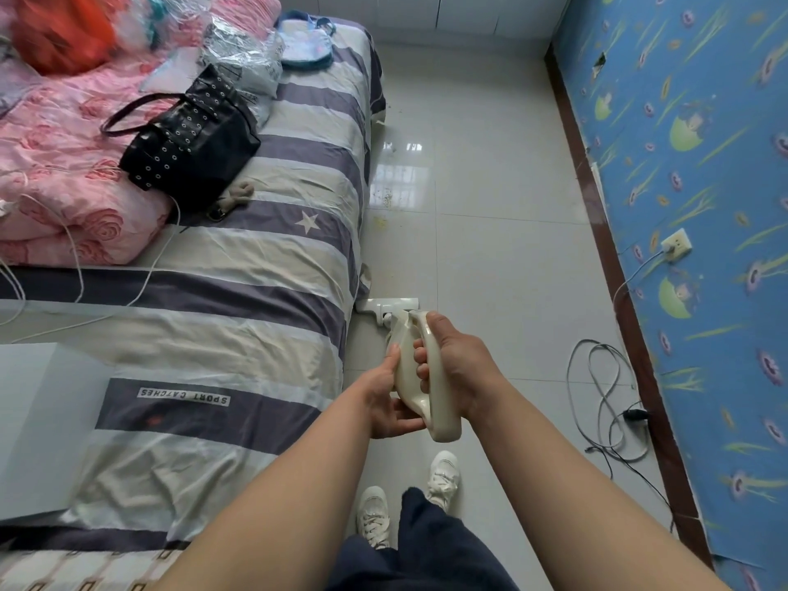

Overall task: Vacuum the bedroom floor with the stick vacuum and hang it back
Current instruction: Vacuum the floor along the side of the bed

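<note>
Stick vacuum (443, 422) held in front of the person, its floor head (390, 307) on the tiles (511, 258) close against the bed (273, 258) edge. Right hand (458, 364) wrapped through the loop handle; left hand (386, 398) cups the body from below, thumb up its side. Hard, smooth plastic, probably light but top-heavy; the loop is the place to hold, 1 hand would likely do. Tube almost wholly hidden behind the hands. Crumbs (386, 200) lie further along the bed. No hanging hook in view
</note>
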`<action>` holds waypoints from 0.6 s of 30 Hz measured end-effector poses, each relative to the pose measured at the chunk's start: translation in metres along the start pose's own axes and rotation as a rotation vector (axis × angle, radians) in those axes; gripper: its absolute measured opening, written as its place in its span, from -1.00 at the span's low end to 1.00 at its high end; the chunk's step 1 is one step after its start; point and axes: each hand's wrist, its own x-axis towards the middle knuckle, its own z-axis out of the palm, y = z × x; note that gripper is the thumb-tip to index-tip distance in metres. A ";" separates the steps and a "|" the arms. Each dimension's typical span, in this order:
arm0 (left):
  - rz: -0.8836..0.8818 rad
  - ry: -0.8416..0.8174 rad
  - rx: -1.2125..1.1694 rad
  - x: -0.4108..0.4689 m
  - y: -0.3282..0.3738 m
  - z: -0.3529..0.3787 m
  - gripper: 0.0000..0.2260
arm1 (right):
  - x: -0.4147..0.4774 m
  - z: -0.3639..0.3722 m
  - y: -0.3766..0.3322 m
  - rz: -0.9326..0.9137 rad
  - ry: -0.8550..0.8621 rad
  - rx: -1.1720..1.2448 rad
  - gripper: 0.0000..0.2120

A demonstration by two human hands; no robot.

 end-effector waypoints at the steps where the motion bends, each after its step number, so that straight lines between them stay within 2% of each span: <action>1: 0.005 -0.002 -0.005 0.001 0.001 0.003 -0.40 | 0.002 -0.002 -0.002 0.001 -0.002 -0.007 -0.59; 18: 0.045 0.038 -0.071 0.018 0.026 0.058 -0.42 | 0.038 -0.033 -0.051 0.024 -0.050 -0.080 -0.58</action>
